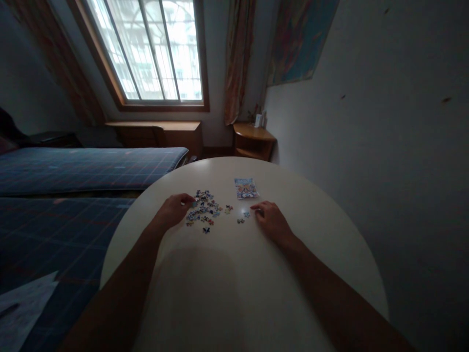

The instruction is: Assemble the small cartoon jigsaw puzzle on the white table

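Note:
A heap of small jigsaw pieces [204, 208] lies on a round white table [227, 278]. My left hand [175, 209] rests at the heap's left edge, fingers curled and pinched on a small piece at its fingertips. My right hand [270, 218] lies to the right, fingers curled, its tips touching a loose piece [246, 214]. Two more stray pieces [240, 221] sit just left of that hand. A small colourful picture card [246, 187] lies flat beyond the pieces, between the two hands.
A bed with a blue checked cover [73, 168] runs along the table's left side. A white sheet of paper [25, 308] lies at the lower left. A wooden corner shelf [253, 139] stands behind the table, under a barred window [154, 49]. A grey wall is close on the right.

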Motion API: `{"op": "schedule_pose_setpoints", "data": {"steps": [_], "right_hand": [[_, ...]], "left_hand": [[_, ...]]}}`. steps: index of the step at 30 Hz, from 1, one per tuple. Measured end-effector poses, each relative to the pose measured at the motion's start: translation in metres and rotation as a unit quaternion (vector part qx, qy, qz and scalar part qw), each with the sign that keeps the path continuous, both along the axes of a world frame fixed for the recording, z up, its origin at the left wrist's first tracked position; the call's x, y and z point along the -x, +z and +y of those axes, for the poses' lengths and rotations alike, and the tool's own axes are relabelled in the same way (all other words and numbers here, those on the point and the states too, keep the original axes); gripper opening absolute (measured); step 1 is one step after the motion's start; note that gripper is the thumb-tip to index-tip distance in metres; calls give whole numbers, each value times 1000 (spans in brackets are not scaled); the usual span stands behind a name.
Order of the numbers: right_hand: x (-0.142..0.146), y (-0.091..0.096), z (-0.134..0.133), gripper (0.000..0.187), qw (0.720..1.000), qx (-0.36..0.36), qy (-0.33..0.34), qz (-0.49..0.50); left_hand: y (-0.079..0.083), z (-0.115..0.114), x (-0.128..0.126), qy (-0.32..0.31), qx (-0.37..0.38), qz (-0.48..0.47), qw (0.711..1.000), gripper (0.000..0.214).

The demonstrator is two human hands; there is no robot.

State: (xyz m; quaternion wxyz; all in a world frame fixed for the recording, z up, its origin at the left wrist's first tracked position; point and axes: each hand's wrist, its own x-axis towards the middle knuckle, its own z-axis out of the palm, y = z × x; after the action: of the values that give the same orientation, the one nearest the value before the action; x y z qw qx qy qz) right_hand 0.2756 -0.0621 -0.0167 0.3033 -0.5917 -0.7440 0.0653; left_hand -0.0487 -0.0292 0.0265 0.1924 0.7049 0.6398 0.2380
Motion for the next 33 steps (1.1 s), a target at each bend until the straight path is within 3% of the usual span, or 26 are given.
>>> {"op": "schedule_pose_setpoints", "data": {"steps": [3,7,14,21,33], "right_hand": [[8,7,-5,24,1000,-22,12,4],[28,15,-21,23,993,-68,90,32],[56,15,-41,48,982,-86,165,41],[54,14,-37,25,979,-100,173,31],[48,15,-33,23,982,-111,148,32]], "left_hand": [[4,-8,-18,-29,14,-47,998,22],[4,-20,-41,-75,45,-112,990,17],[-6,-27,-59,-139,102,-242,955,15],[-7,-32,-64,-182,108,-245,946,22],[-10,-26,-61,-183,102,-251,945,19]]}}
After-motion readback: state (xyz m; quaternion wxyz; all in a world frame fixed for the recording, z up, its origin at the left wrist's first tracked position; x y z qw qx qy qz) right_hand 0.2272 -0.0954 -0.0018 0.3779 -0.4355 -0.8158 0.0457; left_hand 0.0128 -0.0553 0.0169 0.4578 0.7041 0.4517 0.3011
